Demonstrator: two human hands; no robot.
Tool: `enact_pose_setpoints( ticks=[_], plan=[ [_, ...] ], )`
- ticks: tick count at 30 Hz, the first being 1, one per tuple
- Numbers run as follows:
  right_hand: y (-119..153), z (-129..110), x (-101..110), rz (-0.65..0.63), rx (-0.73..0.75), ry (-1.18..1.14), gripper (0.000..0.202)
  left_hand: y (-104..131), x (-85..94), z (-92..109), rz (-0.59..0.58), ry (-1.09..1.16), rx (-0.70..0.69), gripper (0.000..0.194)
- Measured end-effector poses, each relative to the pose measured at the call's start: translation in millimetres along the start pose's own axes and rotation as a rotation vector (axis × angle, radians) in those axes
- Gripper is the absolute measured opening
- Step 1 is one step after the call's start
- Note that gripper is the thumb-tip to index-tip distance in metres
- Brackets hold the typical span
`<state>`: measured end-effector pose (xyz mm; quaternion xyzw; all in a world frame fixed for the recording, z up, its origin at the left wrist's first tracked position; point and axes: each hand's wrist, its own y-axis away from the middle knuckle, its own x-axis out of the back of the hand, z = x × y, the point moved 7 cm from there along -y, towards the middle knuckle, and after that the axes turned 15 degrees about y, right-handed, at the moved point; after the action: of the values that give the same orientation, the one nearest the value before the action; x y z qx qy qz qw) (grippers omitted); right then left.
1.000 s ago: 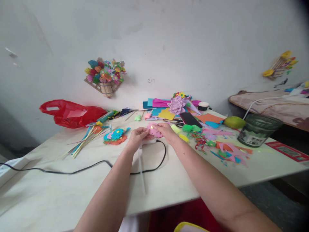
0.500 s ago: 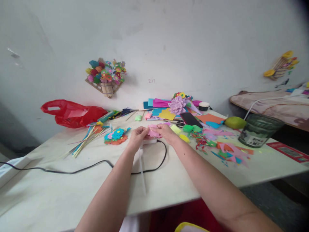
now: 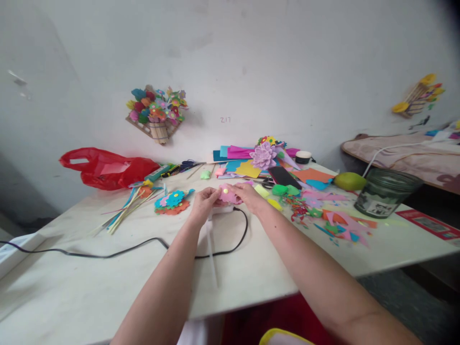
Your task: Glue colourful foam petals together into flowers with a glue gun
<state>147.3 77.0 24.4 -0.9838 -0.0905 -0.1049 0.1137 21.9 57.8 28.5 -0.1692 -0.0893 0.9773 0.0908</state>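
A pink felt flower [image 3: 228,195] with a small yellow centre is held between my two hands. My left hand [image 3: 205,203] pinches its left edge, and my right hand [image 3: 247,195] has its fingers closed on the right edge. Just below the flower lies a white glue gun [image 3: 223,210], partly hidden by the hands, with a clear stick pointing toward me and a black cord [image 3: 246,230] curving away. Left of my hands, blue and orange felt flowers [image 3: 174,199] lie stacked on the table.
A red plastic bag [image 3: 111,171], thin stems [image 3: 125,210] and a power strip [image 3: 17,254] are on the left. Coloured sheets [image 3: 247,168], a lilac flower [image 3: 264,155] and a dark phone [image 3: 283,177] lie behind. Felt scraps [image 3: 341,225] and a glass jar [image 3: 384,194] stand right.
The flower's yellow centre now shows, uncovered by my right fingers, which have moved slightly right. Both hands still hold the flower in nearly the same place.
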Motion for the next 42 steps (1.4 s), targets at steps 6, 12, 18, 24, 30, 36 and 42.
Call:
enact_pose_setpoints(
  ticks=[6,12,18,24,30,36,42],
  plan=[
    [2,-4,2,0.055,-0.004,0.017,0.039,0,0.8,1,0.024,-0.014,-0.024,0.035],
    [6,-9,0,0.089,-0.008,0.0,0.04,0,-2.5,0,0.005,-0.035,-0.017,0.034],
    [7,-9,0,0.071,-0.017,0.0,0.038,1,-2.8,1,-0.002,-0.046,-0.008,0.033],
    [3,-5,0,0.06,0.024,0.037,0.037,2,-3.0,1,-0.011,-0.04,-0.007,0.032],
    [0,1,1,0.085,0.041,0.084,0.032,1,-2.9,1,-0.001,-0.074,-0.011,0.032],
    [0,-1,2,0.039,0.015,0.067,0.034,-1,0.1,0,-0.005,-0.051,-0.028,0.033],
    [0,-3,8,0.11,0.028,0.035,0.037,-2,4.0,0,0.004,-0.019,-0.031,0.035]
  ],
)
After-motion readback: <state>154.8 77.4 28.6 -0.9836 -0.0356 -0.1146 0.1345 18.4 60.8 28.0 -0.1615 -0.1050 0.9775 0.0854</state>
